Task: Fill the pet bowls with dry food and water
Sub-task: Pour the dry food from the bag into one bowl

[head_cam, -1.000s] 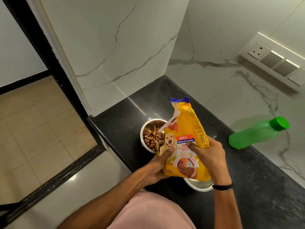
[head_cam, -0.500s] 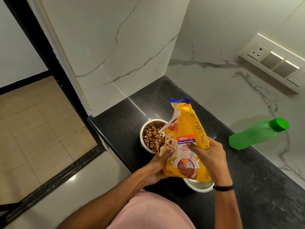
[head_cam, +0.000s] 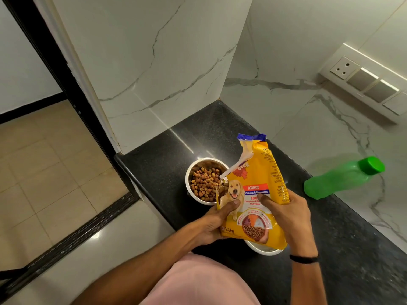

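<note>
A yellow bag of dry dog food stands almost upright over the black counter, its torn corner open at the left side. My left hand grips the bag's lower left edge, thumb on the front. My right hand holds its right side, thumb pressed on the label. Behind the bag sits a steel bowl filled with brown kibble. A second steel bowl shows only as a rim under the bag; its inside is hidden. A green water bottle with a green cap leans against the marble wall at right.
White marble walls close the counter's far corner and right side. A switch panel is mounted on the right wall. The counter's left edge drops to a tiled floor with a black door frame.
The bag stays in both hands almost unmoved, its top perhaps a touch more upright. Bowls and bottle have not moved.
</note>
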